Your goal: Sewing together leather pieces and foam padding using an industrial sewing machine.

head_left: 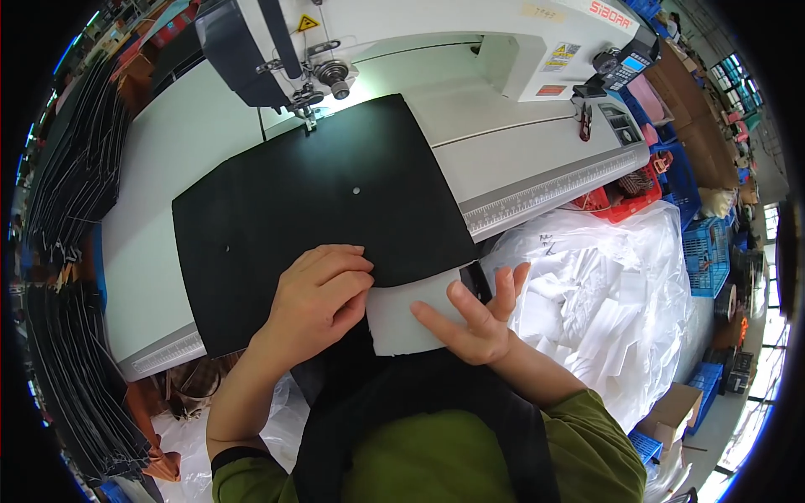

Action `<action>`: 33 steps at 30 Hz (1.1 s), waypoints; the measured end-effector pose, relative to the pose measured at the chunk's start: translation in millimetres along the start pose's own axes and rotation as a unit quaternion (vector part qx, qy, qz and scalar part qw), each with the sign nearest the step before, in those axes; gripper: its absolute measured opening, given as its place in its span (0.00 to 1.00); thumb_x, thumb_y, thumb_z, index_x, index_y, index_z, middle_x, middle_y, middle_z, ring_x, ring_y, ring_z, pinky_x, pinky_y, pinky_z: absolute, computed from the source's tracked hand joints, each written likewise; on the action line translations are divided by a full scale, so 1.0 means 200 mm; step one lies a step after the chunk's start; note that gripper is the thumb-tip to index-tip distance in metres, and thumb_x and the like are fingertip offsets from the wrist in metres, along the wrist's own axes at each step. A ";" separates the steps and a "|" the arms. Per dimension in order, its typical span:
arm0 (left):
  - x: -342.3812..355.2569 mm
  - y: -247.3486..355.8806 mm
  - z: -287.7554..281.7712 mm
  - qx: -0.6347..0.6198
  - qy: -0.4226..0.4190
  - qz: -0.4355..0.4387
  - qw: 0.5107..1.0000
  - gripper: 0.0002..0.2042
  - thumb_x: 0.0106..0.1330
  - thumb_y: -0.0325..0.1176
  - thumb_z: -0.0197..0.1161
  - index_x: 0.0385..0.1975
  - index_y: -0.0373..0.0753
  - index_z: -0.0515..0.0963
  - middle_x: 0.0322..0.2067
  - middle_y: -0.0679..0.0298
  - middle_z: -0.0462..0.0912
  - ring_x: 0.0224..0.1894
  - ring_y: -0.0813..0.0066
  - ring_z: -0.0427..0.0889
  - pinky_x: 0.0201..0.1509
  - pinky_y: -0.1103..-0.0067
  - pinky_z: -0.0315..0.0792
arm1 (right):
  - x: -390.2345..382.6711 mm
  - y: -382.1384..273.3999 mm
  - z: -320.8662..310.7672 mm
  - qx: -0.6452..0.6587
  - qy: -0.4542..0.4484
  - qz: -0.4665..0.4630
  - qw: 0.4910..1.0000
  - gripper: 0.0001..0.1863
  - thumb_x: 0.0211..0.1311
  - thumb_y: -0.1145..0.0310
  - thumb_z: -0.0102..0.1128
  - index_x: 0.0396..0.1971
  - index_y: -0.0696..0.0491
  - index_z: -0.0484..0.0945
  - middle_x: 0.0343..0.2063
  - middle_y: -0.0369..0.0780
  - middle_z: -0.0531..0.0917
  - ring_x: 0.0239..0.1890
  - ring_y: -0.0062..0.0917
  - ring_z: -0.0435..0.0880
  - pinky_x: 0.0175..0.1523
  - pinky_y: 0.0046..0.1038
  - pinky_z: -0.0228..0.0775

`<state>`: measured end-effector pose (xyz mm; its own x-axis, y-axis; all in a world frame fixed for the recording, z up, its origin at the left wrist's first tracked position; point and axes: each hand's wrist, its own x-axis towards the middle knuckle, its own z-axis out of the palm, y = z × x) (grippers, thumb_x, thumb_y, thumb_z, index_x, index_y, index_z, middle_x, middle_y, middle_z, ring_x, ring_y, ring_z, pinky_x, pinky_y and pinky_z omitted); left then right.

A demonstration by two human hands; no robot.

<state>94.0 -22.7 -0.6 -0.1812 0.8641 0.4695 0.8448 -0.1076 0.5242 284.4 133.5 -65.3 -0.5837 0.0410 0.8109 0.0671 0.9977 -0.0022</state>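
Observation:
A large black fabric panel [293, 193] with small pale spots on it lies on the sewing machine's bed, its far edge by the presser foot [311, 122]. My left hand [319, 289] is closed on the panel's near edge, fingers bent on top and thumb tucked close. From under that edge a whitish piece [407, 323] sticks out toward my body. Over its right side hangs my right hand [478, 323], open, fingers spread and holding nothing. Whether its fingertips touch the piece I cannot tell. A dark strip [475, 282] shows behind those fingers.
The machine's white arm [436, 17] spans the back, with a control panel [625, 69] at right. A ruler edge [553, 189] borders the bed. Thread snips [585, 121] lie there. Right stands a clear bag of white pieces [595, 293]; left, stacked black panels [75, 377].

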 end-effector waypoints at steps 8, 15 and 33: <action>-0.01 -0.01 -0.01 -0.032 -0.009 -0.016 0.999 0.10 0.49 0.16 0.66 0.32 0.36 0.82 0.41 0.63 0.85 0.49 0.59 0.84 0.50 0.72 0.78 | 0.11 -0.04 0.06 -0.018 -0.061 0.103 0.993 0.11 0.57 0.69 0.65 0.41 0.44 0.86 0.67 0.36 0.76 0.77 0.52 0.54 0.78 0.62 0.34; 0.01 -0.02 -0.01 -0.061 -0.003 -0.024 0.998 0.09 0.50 0.17 0.66 0.30 0.37 0.79 0.38 0.65 0.84 0.45 0.62 0.85 0.48 0.73 0.77 | 0.15 -0.03 0.14 0.033 -0.014 0.040 0.999 0.12 0.48 0.77 0.58 0.36 0.53 0.83 0.69 0.34 0.74 0.78 0.49 0.52 0.79 0.59 0.27; -0.02 0.01 0.00 0.049 -0.008 -0.009 0.999 0.08 0.54 0.19 0.67 0.33 0.36 0.80 0.42 0.63 0.86 0.48 0.65 0.86 0.57 0.70 0.78 | 0.33 0.04 -0.07 0.031 -0.225 0.106 0.968 0.11 0.49 0.75 0.66 0.36 0.56 0.84 0.65 0.44 0.77 0.77 0.43 0.58 0.78 0.54 0.40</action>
<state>96.3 -26.5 -2.6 -0.1895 0.8730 0.4494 0.8872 -0.0439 0.4594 257.5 143.4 -3.2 -0.8561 0.2512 0.4517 0.1840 0.9648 -0.1878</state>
